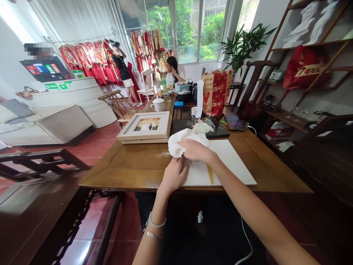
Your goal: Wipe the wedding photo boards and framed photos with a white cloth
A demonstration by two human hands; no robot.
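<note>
A bunched white cloth [176, 141] lies over the far left part of a flat white board [231, 165] on the wooden table. My right hand [194, 149] is closed on the cloth from above, its fingers sunk into the folds. Just below it, my left hand [175, 173] is at the board's left side, with bent fingers reaching to the cloth's lower edge. Its fingertips are partly hidden, so what they grip is unclear. Under my right forearm a yellow handle-like piece [209, 174] lies on the board. Behind the cloth, a pale rounded piece [203, 127] rests on a dark picture panel [220, 128].
Left on the table [132, 176] are stacked white picture frames [168, 129]. Beyond stand a lidded white cup [158, 104] and a red-and-brown paper bag [216, 94]. A phone [235, 122] with a cable lies at right. One person [176, 75] sits at the far end.
</note>
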